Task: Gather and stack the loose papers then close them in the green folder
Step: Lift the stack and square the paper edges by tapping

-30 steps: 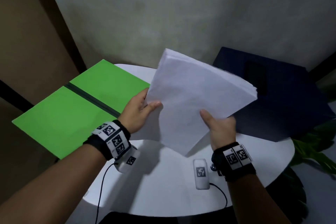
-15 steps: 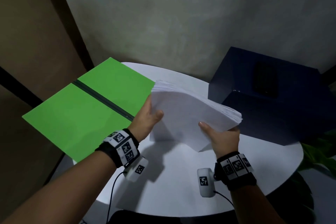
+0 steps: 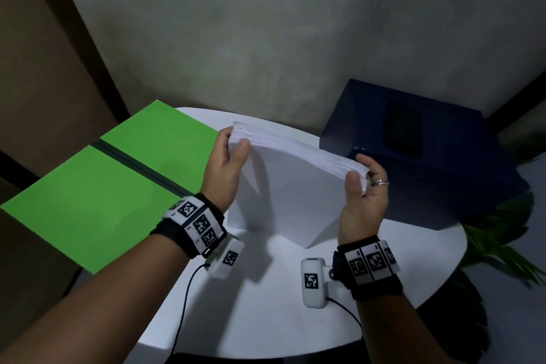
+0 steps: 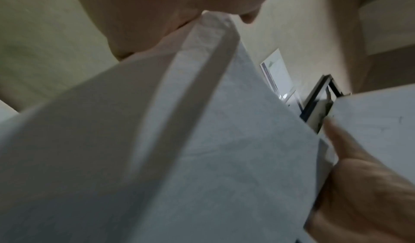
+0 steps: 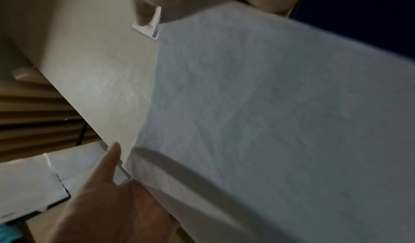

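Observation:
A thick stack of white papers (image 3: pixel 292 186) stands on its lower edge on the round white table (image 3: pixel 266 304). My left hand (image 3: pixel 226 162) grips the stack's upper left corner, thumb in front. My right hand (image 3: pixel 362 189) grips the upper right corner, a ring on one finger. The green folder (image 3: pixel 97 186) lies open and flat to the left, a dark spine strip across its middle, part of it past the table edge. In the left wrist view the paper stack (image 4: pixel 179 158) fills the picture, and the same sheets (image 5: pixel 269 122) fill the right wrist view.
A dark blue box (image 3: pixel 419 162) stands at the back right of the table, close behind my right hand. Green plant leaves (image 3: pixel 499 239) show at the far right. A grey wall rises behind the table. Camera cables trail over the front of the table.
The stack has swung from tilted up toward me to standing on its lower edge on the table. Both hands have shifted up to the stack's upper corners.

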Tool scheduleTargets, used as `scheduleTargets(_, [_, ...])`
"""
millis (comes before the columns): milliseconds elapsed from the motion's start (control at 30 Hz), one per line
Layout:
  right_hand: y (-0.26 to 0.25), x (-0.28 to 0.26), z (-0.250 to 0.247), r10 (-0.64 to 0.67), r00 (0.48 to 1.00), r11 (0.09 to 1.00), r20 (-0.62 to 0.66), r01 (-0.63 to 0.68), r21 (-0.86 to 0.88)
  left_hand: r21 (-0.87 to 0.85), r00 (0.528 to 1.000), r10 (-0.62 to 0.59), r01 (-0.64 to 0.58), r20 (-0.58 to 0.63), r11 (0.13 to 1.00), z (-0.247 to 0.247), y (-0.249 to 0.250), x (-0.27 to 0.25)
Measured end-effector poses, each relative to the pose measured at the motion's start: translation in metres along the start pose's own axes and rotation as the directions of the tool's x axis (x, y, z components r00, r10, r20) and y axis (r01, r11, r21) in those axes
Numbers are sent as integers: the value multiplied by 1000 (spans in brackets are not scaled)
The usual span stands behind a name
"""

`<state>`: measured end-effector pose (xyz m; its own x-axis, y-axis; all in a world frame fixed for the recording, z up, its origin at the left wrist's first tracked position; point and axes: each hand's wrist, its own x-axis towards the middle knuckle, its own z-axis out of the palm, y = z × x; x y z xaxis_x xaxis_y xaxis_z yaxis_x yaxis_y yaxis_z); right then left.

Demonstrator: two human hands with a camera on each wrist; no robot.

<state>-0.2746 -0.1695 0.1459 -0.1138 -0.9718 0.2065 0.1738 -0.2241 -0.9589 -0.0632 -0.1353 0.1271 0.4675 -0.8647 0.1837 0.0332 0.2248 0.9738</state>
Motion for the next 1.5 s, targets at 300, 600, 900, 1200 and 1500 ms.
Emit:
scheduleTargets(300, [33,-5,-16,284,955,935,85,-256,-245,229,984,-156,133,85,964,-19,-35,-1])
scheduleTargets(600, [35,0,-21,252,956,957,148,-224,-184,164,961,-230,204,157,965,-26,-21,-13])
scheduleTargets(900, [38,-8,-13,268,957,950,112,-243,-196,104,986,-163,161,14,981,-16,-21,-22])
scheduleTargets(1200, [54,-22,-6,344,937,912,66,-317,-260,408,995,-99,91,-2,908,-34,-26,-22])
scheduleTargets(1500, [10,2,14,-9,926,689,378,280,-668,628,855,211,-496,474,599,-37,54,15])
